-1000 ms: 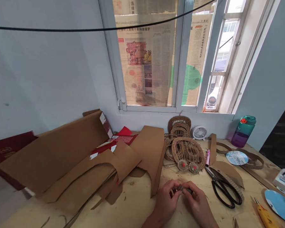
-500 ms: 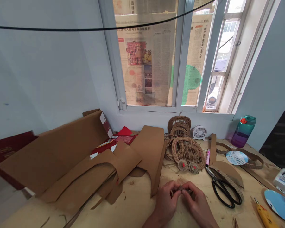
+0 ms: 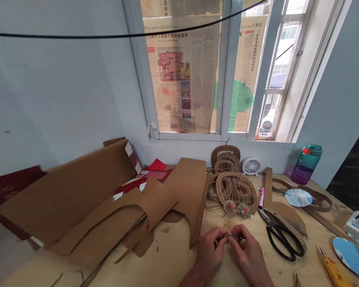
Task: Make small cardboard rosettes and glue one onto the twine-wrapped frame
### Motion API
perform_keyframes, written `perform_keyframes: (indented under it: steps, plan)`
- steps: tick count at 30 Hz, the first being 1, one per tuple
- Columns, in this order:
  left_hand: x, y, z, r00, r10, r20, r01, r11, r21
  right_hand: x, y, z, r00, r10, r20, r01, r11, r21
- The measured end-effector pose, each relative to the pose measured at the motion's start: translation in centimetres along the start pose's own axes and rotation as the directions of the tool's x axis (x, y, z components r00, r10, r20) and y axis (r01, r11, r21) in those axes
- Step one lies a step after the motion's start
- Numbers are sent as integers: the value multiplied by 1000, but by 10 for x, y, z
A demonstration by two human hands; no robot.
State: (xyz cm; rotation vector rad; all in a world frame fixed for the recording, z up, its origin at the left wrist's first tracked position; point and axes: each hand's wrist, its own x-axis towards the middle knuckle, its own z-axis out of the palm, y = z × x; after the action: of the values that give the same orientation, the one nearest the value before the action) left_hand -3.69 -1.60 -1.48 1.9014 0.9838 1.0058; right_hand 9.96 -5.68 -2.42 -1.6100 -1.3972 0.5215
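Close together over the front of the wooden table, my left hand (image 3: 210, 250) and my right hand (image 3: 249, 252) pinch a small grey-brown piece (image 3: 227, 235) between thumbs and fingertips. Most of the piece is hidden by the fingers, so its kind cannot be made out. Just beyond the hands lie coils of brown twisted cord (image 3: 233, 187), with two round pleated rosettes (image 3: 244, 210) with red centres at their front. Black-handled scissors (image 3: 283, 239) rest to the right of my right hand. Cut brown cardboard (image 3: 187, 183) lies beyond my left hand.
A large folded cardboard box (image 3: 86, 185) stands along the left wall. Toward the right are a pink marker (image 3: 261, 197), corrugated strips (image 3: 320, 203), a yellow-handled tool (image 3: 333, 271) and blue discs (image 3: 354, 257). A small white fan (image 3: 251, 166) and a water bottle (image 3: 306, 165) stand at the back.
The right fingers have lifted and shifted slightly around the small piece, while the left hand stays nearly in place. Nothing else on the table has moved.
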Motion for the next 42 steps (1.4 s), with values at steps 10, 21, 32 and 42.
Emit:
perform_keyframes:
  steps: [10,21,32,42]
  plan:
    - [-2,-2,2,1000,-1,19,2,1000,-19,-1,-8,-2,998,-54,28,53,998,40]
    - [-2,-5,3,999,11,40,-8,998,-57,0,-3,2,995,-90,40,89,996,34]
    - [-3,3,1,997,-5,76,17,987,-158,0,-10,-3,995,-100,8,98,987,128]
    - [-3,4,0,996,-23,91,39,984,-172,-1,-12,-3,996,-65,57,53,982,183]
